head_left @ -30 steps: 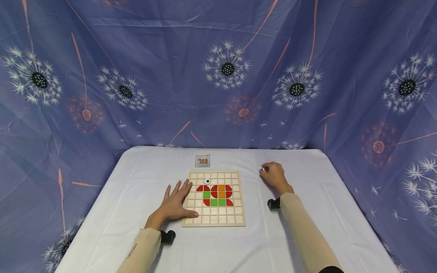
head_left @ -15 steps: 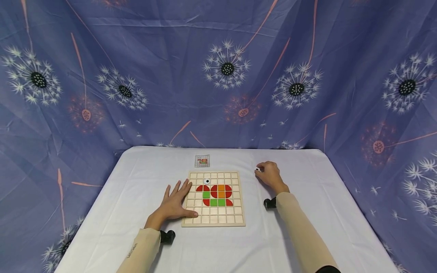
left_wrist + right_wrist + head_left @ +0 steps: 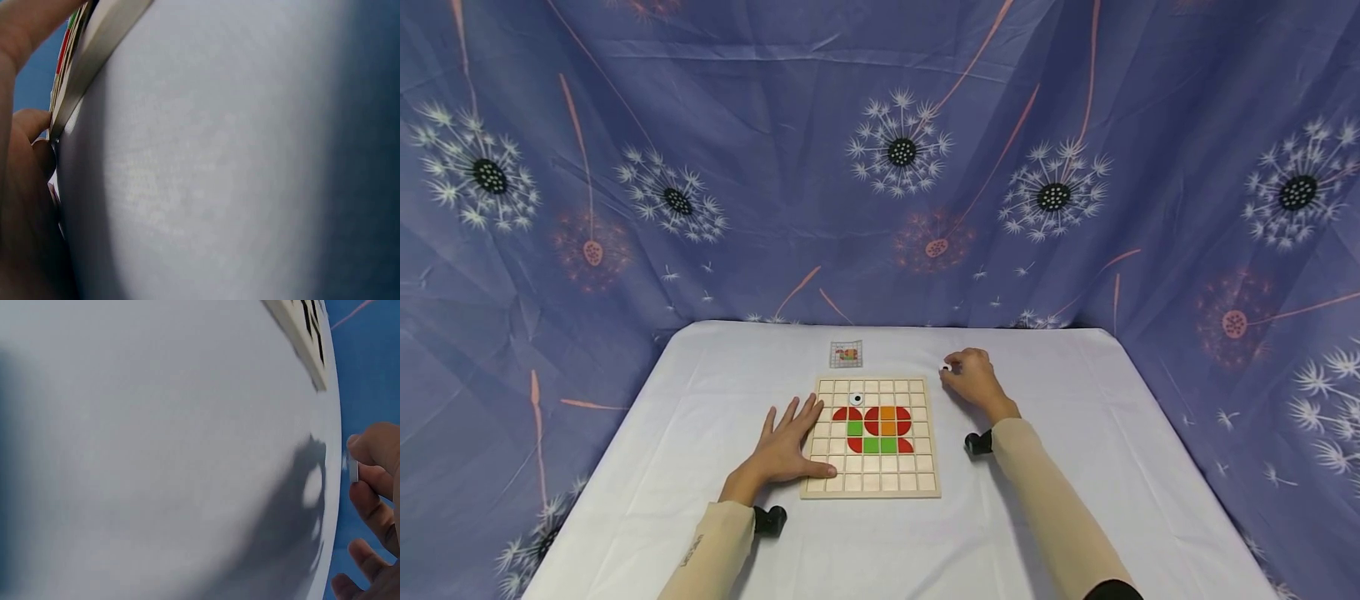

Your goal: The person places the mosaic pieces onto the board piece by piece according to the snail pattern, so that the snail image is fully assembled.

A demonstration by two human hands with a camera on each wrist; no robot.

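A square wooden grid board (image 3: 889,482) lies on the table. Red, green and orange pieces (image 3: 871,445) make a pattern on it, with a white eye tile (image 3: 856,399) above them at the upper left. My left hand (image 3: 781,450) rests with spread fingers over the board's left edge, the thumb across the lower left corner. Off the board's upper right corner, my right hand (image 3: 977,380) pinches another small white tile (image 3: 946,367) with a dark spot. The right wrist view shows this thin tile (image 3: 354,470) edge-on between thumb and finger, above the cloth.
Behind the board lies a small pattern card (image 3: 846,355) with a similar coloured picture on a grid. A white cloth (image 3: 880,550) covers the table. A blue dandelion-print curtain (image 3: 790,183) hangs at the back and sides.
My right hand has moved left toward the board with the pinched white tile. My left hand and the pieces on the board stay put.
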